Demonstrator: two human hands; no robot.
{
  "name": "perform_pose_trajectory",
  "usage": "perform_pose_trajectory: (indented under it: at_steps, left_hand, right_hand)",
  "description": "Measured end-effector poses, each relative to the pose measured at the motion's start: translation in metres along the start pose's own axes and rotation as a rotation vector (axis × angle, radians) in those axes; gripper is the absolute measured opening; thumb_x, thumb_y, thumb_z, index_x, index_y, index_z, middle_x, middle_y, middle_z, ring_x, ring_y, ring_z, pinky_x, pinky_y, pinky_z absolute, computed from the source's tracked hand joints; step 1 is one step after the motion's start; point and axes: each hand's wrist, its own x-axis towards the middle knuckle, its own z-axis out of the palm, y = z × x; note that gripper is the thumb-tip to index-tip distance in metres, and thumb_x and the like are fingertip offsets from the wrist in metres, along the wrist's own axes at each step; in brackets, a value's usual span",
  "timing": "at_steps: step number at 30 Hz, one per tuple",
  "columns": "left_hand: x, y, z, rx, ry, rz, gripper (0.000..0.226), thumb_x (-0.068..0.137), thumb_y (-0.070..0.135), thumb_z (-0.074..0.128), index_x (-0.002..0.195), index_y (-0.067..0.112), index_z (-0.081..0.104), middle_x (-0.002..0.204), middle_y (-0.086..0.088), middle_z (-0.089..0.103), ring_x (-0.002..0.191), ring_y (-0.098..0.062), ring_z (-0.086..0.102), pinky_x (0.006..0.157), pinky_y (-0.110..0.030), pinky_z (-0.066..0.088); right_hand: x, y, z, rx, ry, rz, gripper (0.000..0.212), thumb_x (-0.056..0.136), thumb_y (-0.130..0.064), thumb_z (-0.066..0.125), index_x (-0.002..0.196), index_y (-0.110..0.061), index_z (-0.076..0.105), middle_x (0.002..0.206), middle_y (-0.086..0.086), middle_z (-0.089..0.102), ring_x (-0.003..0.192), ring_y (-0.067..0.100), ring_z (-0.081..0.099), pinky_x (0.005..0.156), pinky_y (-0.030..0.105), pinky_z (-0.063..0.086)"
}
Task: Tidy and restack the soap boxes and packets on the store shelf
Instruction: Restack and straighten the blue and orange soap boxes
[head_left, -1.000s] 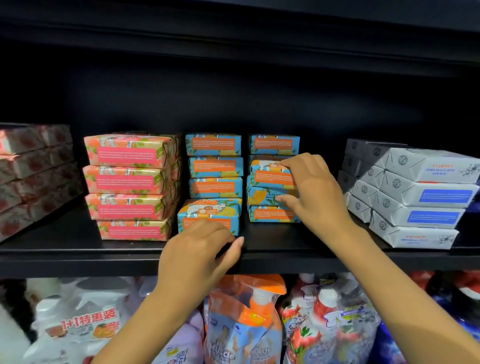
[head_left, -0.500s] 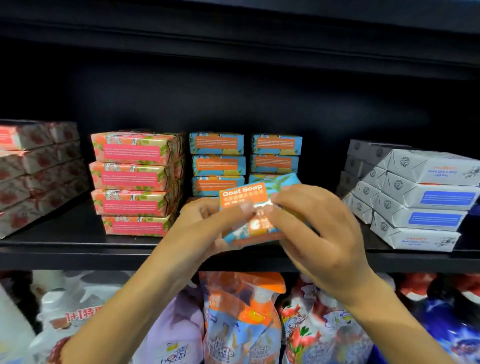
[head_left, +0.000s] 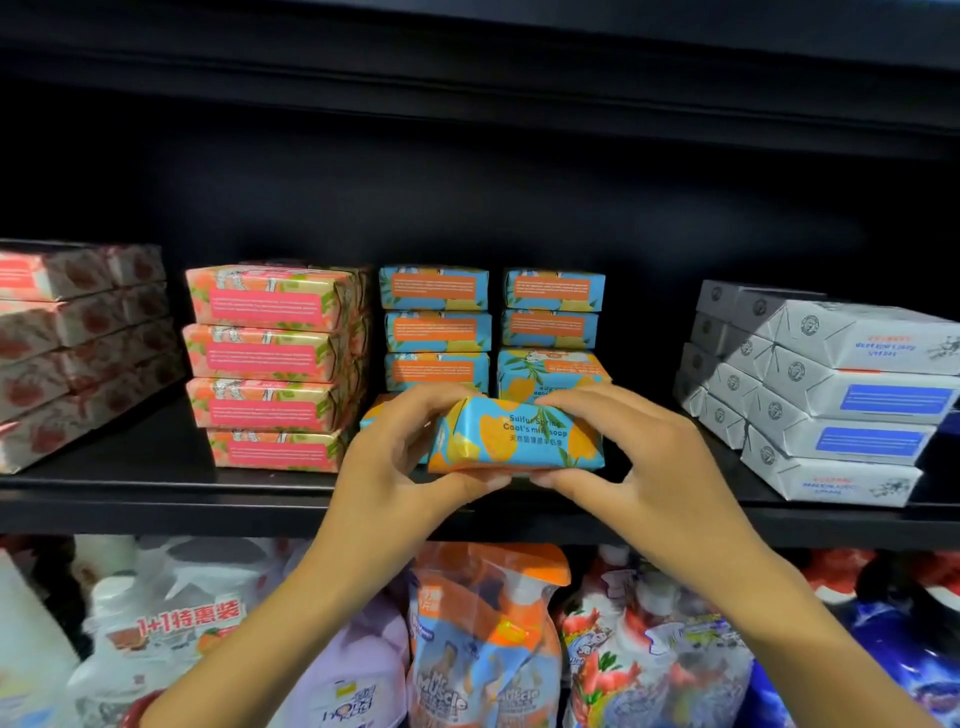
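Both hands pinch one blue-and-orange paper-wrapped soap packet (head_left: 519, 435) by its ends. The left hand (head_left: 395, 457) has its fingers curled over the top left corner and its thumb underneath, and the right hand (head_left: 647, 457) mirrors that on the right end. The packet lies level with its long printed face toward the camera, just above the front lip of the black metal shelf (head_left: 156, 493). It may be resting on the board, but the thumbs hide its lower edge. Behind the left hand's fingers, a corner of another blue-and-orange packet (head_left: 375, 411) shows. Straight behind stand two columns of the same soap. The left column (head_left: 436, 327) is squared up, while the right column (head_left: 551, 310) sits on a packet tilted face up (head_left: 550, 371). A narrow dark gap separates the columns. A wider strip of bare board lies between the right column and the slanting stack of white cardboard boxes with blue labels (head_left: 831, 395). To the left, a stack of pink floral-wrapped packets (head_left: 270, 364) nearly touches the blue ones, and pale boxes printed with red fruit (head_left: 78, 338) run off the frame edge. Dark open height remains above every stack. Below the shelf hang refill pouches and bottles (head_left: 483, 649).
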Motion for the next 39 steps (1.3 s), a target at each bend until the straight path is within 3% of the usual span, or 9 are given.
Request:
perform_pose_trajectory:
  at_steps: [3,7,11,16,21,24,28,34,39]
  left_hand:
    - [0.004,0.0,-0.004,-0.024,0.017,-0.073,0.054,0.061,0.037,0.08,0.109,0.029,0.057,0.113,0.004,0.063,0.111,-0.014,0.06,0.082,-0.023,0.051]
    - [0.011,0.004,-0.002,-0.278,0.014,-0.427,0.083,0.054,0.064,0.077,0.116,0.012,0.059,0.113,-0.005,0.069,0.103,-0.021,0.067,0.08,-0.037,0.057]
    - [0.015,0.009,0.002,-0.495,-0.124,-0.638,0.046,0.059,0.036,0.081,0.095,0.008,0.073,0.098,-0.013,0.073,0.081,-0.019,0.072,0.059,-0.024,0.056]
    - [0.018,0.012,0.001,-0.411,-0.072,-0.469,0.04,0.063,0.016,0.081,0.1,0.003,0.071,0.1,-0.012,0.073,0.092,-0.024,0.07,0.07,-0.023,0.055]
    - [0.015,0.009,0.004,0.011,0.087,-0.138,0.044,0.06,0.017,0.084,0.098,0.016,0.063,0.098,0.008,0.072,0.089,-0.007,0.069,0.07,-0.016,0.052]
    - [0.011,0.005,0.004,0.152,0.045,0.02,0.041,0.065,0.021,0.081,0.101,0.025,0.06,0.104,0.014,0.068,0.098,-0.005,0.065,0.08,-0.017,0.051]
    - [0.011,0.004,0.001,0.198,0.009,0.076,0.041,0.068,0.024,0.08,0.103,0.029,0.058,0.104,0.014,0.065,0.102,-0.011,0.064,0.087,-0.026,0.051]
    - [0.015,0.007,-0.008,0.079,-0.039,-0.138,0.07,0.052,0.047,0.082,0.114,0.024,0.059,0.113,0.005,0.066,0.105,-0.015,0.064,0.087,-0.04,0.053]
    - [0.012,0.009,-0.016,0.095,0.044,-0.089,0.063,0.049,0.04,0.085,0.106,0.025,0.063,0.103,0.007,0.071,0.095,-0.012,0.068,0.079,-0.028,0.056]
  right_hand:
    - [-0.002,0.0,0.002,-0.103,0.17,-0.093,0.039,0.071,-0.023,0.075,0.106,-0.008,0.065,0.106,-0.002,0.063,0.103,0.009,0.055,0.088,0.018,0.044]
    - [-0.005,0.005,0.004,-0.216,0.322,-0.292,0.028,0.066,0.005,0.069,0.094,0.003,0.065,0.1,0.009,0.063,0.101,0.019,0.054,0.089,0.024,0.045]
    - [-0.004,0.013,0.006,-0.288,0.336,-0.408,0.032,0.07,0.006,0.062,0.098,-0.006,0.054,0.106,0.01,0.06,0.103,0.025,0.053,0.088,0.034,0.046]
    - [-0.003,0.018,0.001,-0.263,0.234,-0.36,0.036,0.074,-0.014,0.074,0.106,-0.009,0.057,0.118,0.009,0.057,0.115,0.025,0.05,0.096,0.038,0.043]
    - [0.006,0.012,-0.015,-0.011,0.09,-0.042,0.076,0.076,-0.05,0.068,0.138,-0.022,0.035,0.139,-0.009,0.038,0.129,0.003,0.034,0.101,0.007,0.025]
    - [0.012,0.011,-0.017,0.145,0.0,0.004,0.075,0.077,-0.036,0.068,0.141,-0.022,0.033,0.134,-0.009,0.045,0.121,-0.006,0.041,0.093,0.002,0.03]
    - [0.013,0.008,-0.014,-0.017,0.064,-0.123,0.046,0.074,-0.025,0.073,0.115,-0.008,0.061,0.113,-0.001,0.062,0.107,0.005,0.054,0.091,0.013,0.041]
    - [0.004,0.01,-0.001,-0.207,0.292,-0.376,0.03,0.074,-0.001,0.071,0.102,-0.001,0.062,0.103,0.011,0.063,0.104,0.019,0.055,0.095,0.025,0.044]
    - [0.0,0.01,0.013,-0.148,0.292,-0.3,0.034,0.079,-0.013,0.068,0.109,-0.009,0.053,0.11,0.009,0.06,0.111,0.017,0.053,0.096,0.025,0.044]
